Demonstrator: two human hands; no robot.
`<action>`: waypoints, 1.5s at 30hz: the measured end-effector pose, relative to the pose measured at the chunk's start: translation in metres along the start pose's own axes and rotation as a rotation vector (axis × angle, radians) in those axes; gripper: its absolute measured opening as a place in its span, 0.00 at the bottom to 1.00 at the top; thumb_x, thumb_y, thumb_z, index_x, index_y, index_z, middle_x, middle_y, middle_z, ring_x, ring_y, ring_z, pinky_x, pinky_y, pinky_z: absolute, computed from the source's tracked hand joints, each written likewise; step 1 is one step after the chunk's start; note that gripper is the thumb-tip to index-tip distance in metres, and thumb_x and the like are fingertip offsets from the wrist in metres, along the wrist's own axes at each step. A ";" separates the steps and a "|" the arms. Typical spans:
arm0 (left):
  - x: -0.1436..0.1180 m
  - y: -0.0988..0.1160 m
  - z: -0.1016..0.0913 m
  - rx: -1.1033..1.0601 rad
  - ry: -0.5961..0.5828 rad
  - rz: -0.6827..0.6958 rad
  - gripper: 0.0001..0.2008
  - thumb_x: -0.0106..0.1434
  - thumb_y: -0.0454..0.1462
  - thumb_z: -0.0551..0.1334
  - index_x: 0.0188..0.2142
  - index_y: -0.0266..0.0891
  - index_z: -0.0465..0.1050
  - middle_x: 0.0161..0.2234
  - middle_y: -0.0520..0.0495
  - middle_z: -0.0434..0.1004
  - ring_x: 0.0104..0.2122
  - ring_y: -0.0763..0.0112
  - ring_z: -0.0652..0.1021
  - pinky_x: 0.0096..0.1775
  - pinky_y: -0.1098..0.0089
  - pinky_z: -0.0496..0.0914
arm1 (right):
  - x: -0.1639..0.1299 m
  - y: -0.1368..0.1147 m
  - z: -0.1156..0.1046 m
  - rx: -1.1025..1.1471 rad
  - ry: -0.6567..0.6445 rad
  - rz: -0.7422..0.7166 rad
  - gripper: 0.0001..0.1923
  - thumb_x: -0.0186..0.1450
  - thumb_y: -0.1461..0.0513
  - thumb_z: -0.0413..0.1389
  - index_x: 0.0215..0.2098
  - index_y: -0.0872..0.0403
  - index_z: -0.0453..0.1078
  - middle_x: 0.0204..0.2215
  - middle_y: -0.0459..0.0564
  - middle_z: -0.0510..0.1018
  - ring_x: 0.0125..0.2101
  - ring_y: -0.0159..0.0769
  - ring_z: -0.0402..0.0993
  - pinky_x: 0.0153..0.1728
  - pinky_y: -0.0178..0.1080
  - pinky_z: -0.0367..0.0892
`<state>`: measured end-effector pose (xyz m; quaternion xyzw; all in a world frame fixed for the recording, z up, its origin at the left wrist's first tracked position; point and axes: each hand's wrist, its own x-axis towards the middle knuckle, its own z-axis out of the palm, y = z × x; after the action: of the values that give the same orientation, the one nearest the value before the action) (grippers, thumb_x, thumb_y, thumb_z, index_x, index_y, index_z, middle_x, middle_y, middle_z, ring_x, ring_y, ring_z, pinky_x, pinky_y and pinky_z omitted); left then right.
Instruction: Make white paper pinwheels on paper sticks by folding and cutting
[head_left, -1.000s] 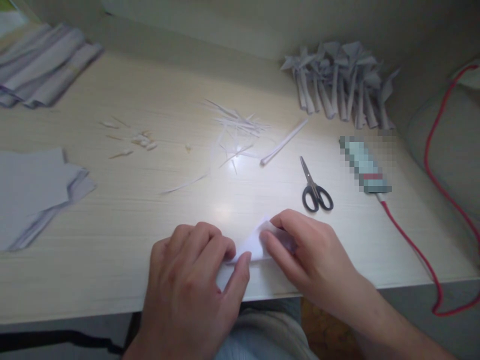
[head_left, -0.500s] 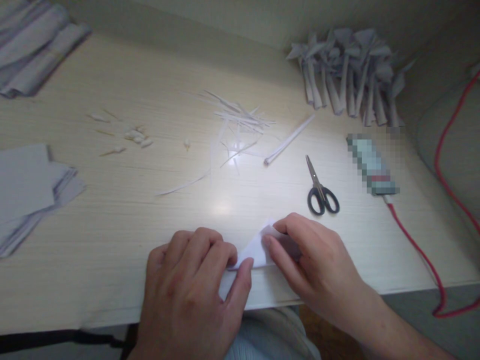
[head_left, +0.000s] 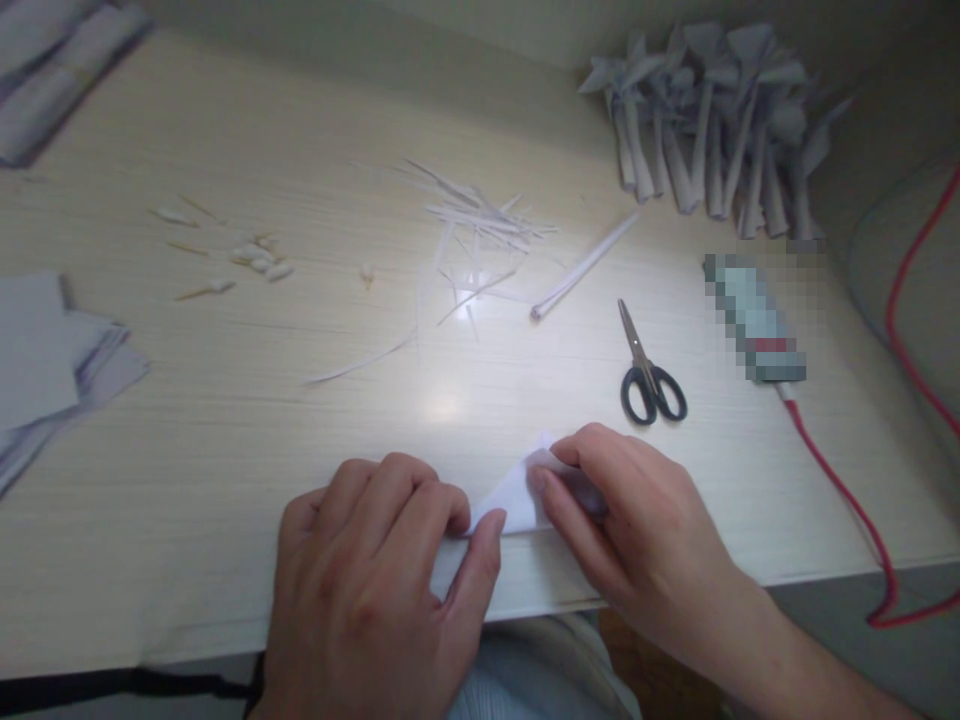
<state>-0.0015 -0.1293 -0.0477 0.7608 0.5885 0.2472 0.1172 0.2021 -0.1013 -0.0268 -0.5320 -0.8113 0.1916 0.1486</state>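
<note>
A small folded sheet of white paper [head_left: 516,500] lies at the table's front edge between my hands. My left hand [head_left: 382,560] pinches its left corner between thumb and curled fingers. With thumb and forefinger, my right hand [head_left: 637,510] grips the upper right part, where a flap is turned over; my palm hides some of that side. Black-handled scissors [head_left: 646,375] lie just beyond my right hand, blades pointing away. Farther off is a thin rolled paper stick [head_left: 585,266], beside a loose heap of narrow paper strips [head_left: 484,222].
Cotton swab pieces [head_left: 255,257] lie scattered at centre left. Stacked paper sheets [head_left: 34,350] sit at the left, rolled papers [head_left: 67,80] behind them. Several folded paper flowers [head_left: 705,130] lean at the back right. A blurred phone [head_left: 754,318] with a red cable [head_left: 840,500] lies right.
Both hands keep their hold on the folded paper and have hardly moved. The view has shifted slightly, so the things on the left sit farther left and higher.
</note>
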 end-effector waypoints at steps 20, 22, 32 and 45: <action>0.007 -0.005 -0.005 0.066 -0.097 0.061 0.13 0.67 0.41 0.64 0.27 0.43 0.67 0.26 0.50 0.69 0.31 0.60 0.69 0.35 0.59 0.55 | 0.001 0.000 0.003 -0.013 0.016 -0.007 0.05 0.72 0.64 0.55 0.36 0.55 0.68 0.29 0.47 0.72 0.29 0.35 0.66 0.31 0.40 0.57; 0.007 -0.005 -0.005 0.071 -0.094 0.061 0.13 0.67 0.41 0.64 0.27 0.43 0.67 0.26 0.50 0.69 0.31 0.60 0.70 0.35 0.59 0.56 | 0.000 0.001 0.003 -0.011 0.025 -0.008 0.05 0.72 0.64 0.55 0.36 0.55 0.68 0.29 0.47 0.72 0.28 0.35 0.66 0.31 0.40 0.57; 0.003 -0.013 -0.006 -0.121 -0.104 0.230 0.17 0.68 0.31 0.60 0.54 0.48 0.76 0.55 0.50 0.80 0.53 0.54 0.73 0.54 0.52 0.63 | -0.002 0.002 0.005 0.025 0.055 0.037 0.03 0.72 0.62 0.56 0.40 0.55 0.69 0.31 0.48 0.76 0.31 0.37 0.70 0.34 0.40 0.62; 0.006 -0.015 -0.006 -0.173 -0.141 0.334 0.20 0.66 0.27 0.59 0.52 0.48 0.77 0.60 0.56 0.78 0.60 0.51 0.70 0.59 0.45 0.62 | -0.001 0.003 0.014 -0.062 0.136 0.033 0.07 0.73 0.61 0.54 0.39 0.56 0.72 0.32 0.50 0.80 0.32 0.39 0.76 0.36 0.40 0.65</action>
<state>-0.0162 -0.1197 -0.0482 0.8505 0.4210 0.2588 0.1803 0.1985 -0.1037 -0.0403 -0.5616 -0.7960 0.1322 0.1833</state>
